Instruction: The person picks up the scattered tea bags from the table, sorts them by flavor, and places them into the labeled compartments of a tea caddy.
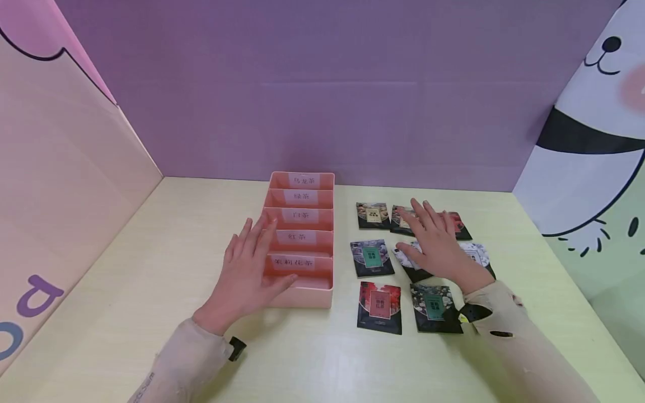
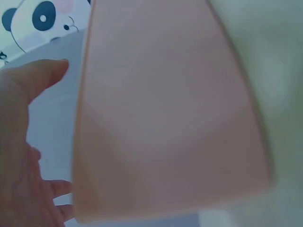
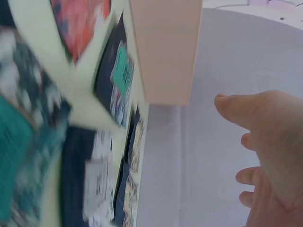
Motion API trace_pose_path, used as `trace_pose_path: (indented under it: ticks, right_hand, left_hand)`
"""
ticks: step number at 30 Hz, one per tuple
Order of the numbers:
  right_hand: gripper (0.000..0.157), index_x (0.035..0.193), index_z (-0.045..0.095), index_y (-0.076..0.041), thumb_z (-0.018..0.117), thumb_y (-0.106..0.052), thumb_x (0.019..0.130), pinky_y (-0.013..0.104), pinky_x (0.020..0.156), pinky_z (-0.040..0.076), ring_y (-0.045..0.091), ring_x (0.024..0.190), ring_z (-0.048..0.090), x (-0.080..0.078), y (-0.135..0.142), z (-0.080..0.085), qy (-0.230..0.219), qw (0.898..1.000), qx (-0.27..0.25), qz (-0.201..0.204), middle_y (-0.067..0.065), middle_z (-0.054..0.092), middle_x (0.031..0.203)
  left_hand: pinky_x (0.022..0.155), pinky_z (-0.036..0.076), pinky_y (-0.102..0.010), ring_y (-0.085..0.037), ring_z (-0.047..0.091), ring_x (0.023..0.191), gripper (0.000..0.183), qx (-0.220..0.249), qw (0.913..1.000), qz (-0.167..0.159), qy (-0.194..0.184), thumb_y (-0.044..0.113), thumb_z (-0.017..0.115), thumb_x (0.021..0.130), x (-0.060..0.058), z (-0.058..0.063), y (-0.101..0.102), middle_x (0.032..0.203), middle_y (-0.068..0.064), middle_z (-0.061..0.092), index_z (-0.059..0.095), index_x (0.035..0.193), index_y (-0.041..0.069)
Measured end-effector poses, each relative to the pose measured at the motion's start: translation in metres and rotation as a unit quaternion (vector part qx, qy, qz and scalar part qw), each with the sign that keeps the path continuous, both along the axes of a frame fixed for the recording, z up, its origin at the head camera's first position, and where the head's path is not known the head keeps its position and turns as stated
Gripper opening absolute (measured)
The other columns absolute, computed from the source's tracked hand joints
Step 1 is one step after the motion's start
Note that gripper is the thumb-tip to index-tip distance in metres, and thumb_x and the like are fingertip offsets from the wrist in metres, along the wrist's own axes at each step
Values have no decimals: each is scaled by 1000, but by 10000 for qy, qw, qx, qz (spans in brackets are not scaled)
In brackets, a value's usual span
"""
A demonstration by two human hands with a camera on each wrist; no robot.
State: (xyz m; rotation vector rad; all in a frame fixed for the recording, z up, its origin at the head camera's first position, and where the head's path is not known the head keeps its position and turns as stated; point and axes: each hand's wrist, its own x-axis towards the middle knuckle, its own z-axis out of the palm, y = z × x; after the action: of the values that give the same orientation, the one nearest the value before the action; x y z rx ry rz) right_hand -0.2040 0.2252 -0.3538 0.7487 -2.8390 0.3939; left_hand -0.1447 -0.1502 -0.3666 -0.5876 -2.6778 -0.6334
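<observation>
The left hand (image 1: 247, 280) is open, fingers straight and spread with the thumb out to the side, and it has hold of nothing. It is over the near left edge of the pink box (image 1: 302, 300); whether a fingertip touches the box, I cannot tell. The right hand (image 1: 438, 246) is also wide open and empty, held out to the right of the box above the tea packets, some of which it partly hides.

The box has five sections, one behind another, each with a white paper label (image 1: 300, 215).

The packets lie in three rows to the right of the box. Level with its front end are a red packet (image 1: 379, 308) and, farther from the box, a dark packet with a green label (image 1: 435, 308). The middle row has a bluish packet (image 1: 372, 257) nearest the box, then pale flowered packets (image 1: 478, 252) partly under the hand. The row towards the box's far end has a yellow-labelled packet (image 1: 373, 215) closest to the box, another beside it, and a reddish one (image 1: 458, 225) farthest out.

Under the box is a pale table (image 1: 201, 252); behind it stands a purple wall (image 1: 302, 84). Well off to its right is a panda picture (image 1: 579, 126).
</observation>
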Motion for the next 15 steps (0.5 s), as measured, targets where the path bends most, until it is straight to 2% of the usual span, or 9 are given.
trace_pose_path:
  ticks: [4, 7, 9, 11, 13, 15]
  right_hand:
    - [66, 152, 32, -3, 62, -27, 99, 71, 111, 9, 47, 145, 12, -24, 5, 2, 42, 9997, 231, -9, 28, 21, 157]
    - [63, 152, 32, -2, 60, -26, 101, 70, 111, 12, 47, 144, 14, -43, 6, 3, -157, 9992, 369, 26, 28, 23, 155]
    - [62, 151, 33, -2, 59, -26, 101, 70, 110, 14, 48, 144, 16, -55, 4, 3, -288, 9986, 433, 81, 28, 25, 155]
    - [61, 151, 33, -2, 59, -26, 101, 70, 109, 15, 47, 143, 18, -65, 2, 2, -400, 9977, 520, 142, 28, 26, 154]
    - [61, 152, 34, -2, 58, -27, 101, 69, 109, 16, 46, 142, 21, -75, -2, 1, -478, 9966, 645, 188, 27, 28, 154]
    - [60, 151, 35, -3, 57, -28, 102, 69, 108, 17, 45, 142, 23, -83, -6, -2, -533, 9954, 770, 217, 26, 31, 153]
  left_hand:
    - [111, 20, -68, -47, 15, 145, 107, 351, 9991, 182, -123, 41, 80, 78, 0, -9, -10, 158, -25, 23, 17, 156, 2]
    - [110, 25, -68, -47, 19, 144, 110, 793, 9951, 331, -499, 38, 81, 78, 0, -14, -16, 157, -25, 24, 15, 157, 0]
    - [109, 27, -68, -46, 20, 144, 110, 1292, 9870, 374, -874, 35, 81, 79, 1, -18, -20, 159, -23, 23, 11, 158, 2]
    - [110, 27, -67, -44, 20, 145, 111, 1851, 9754, 355, -1141, 30, 82, 81, 3, -22, -23, 160, -20, 22, 6, 159, 5]
    - [111, 26, -66, -42, 21, 145, 110, 2376, 9637, 177, -1207, 21, 81, 82, 3, -26, -24, 160, -20, 21, 3, 159, 6]
    - [113, 25, -61, -42, 22, 145, 109, 2771, 9545, -76, -1100, 11, 80, 82, 3, -31, -25, 160, -21, 22, 3, 158, 5]
